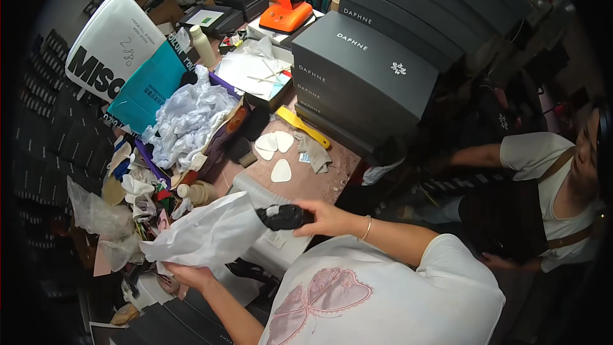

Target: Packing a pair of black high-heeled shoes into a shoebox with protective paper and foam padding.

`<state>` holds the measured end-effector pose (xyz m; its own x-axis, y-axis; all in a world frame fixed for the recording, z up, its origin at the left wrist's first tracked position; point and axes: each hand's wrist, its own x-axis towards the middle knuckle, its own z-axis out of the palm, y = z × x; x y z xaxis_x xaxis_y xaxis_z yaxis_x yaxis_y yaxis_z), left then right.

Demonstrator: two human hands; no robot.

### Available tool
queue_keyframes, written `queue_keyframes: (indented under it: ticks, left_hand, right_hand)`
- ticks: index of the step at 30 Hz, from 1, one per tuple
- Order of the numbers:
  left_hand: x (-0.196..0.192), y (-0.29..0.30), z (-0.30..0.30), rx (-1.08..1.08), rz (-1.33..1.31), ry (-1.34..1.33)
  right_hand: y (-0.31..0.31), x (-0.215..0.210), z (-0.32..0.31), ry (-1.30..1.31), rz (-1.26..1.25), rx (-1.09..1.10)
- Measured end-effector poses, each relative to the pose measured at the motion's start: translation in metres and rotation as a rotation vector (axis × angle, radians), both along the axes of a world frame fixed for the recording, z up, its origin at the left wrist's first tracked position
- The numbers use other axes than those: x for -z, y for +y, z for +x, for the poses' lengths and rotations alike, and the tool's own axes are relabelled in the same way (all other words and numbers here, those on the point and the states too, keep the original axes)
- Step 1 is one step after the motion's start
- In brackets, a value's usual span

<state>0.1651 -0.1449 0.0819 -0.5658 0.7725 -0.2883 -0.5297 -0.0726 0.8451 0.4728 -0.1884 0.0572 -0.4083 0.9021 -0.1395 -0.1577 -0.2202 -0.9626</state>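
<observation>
My left hand (191, 275) grips the lower edge of a sheet of white wrapping paper (207, 227), which spreads up and to the right. My right hand (327, 218) is closed around one end of a shiny black shoe (281, 216). The shoe's other end touches the paper's right edge, and I cannot tell how far it reaches under it. Beneath the hands lies a pale grey box (278, 246), with dark strap-like parts beside it, half hidden by the paper. Beyond, white teardrop-shaped pads (281, 170) lie on the pink tabletop (332, 185).
Stacked dark grey shoeboxes (364, 57) stand at the back right. A yellow-handled tool (303, 126) and a grey cloth (314, 153) lie before them. A bin of crumpled white paper (195, 118) stands left, an orange device (285, 6) behind. Another person (536, 185) is at the right.
</observation>
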Motion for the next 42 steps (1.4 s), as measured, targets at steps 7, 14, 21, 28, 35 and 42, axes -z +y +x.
queue_keyframes:
  ticks: [7,14,21,28,35,42]
  left_hand:
    - [0.106,-0.037,0.070,1.693,0.043,1.585]
    - [0.068,-0.038,0.105,0.594,-0.134,-0.812]
    - [0.083,-0.068,0.074,0.579,-0.092,-0.602]
    - [0.068,-0.093,0.098,0.596,-0.204,-0.533]
    - [0.069,-0.096,0.112,0.597,-0.321,-0.458]
    - [0.070,-0.087,0.118,0.668,-0.335,-0.334]
  right_hand:
    - [0.008,0.012,0.002,-0.221,0.166,0.399]
    - [-0.017,0.014,-0.027,-0.184,0.222,-0.217]
    - [0.073,-0.031,-0.068,-0.402,0.754,-0.214]
    - [0.078,0.015,-0.109,-0.649,1.261,-0.451]
    - [0.078,0.038,-0.102,-0.695,1.287,-0.525]
    - [0.099,0.050,-0.100,-0.645,1.162,-0.503]
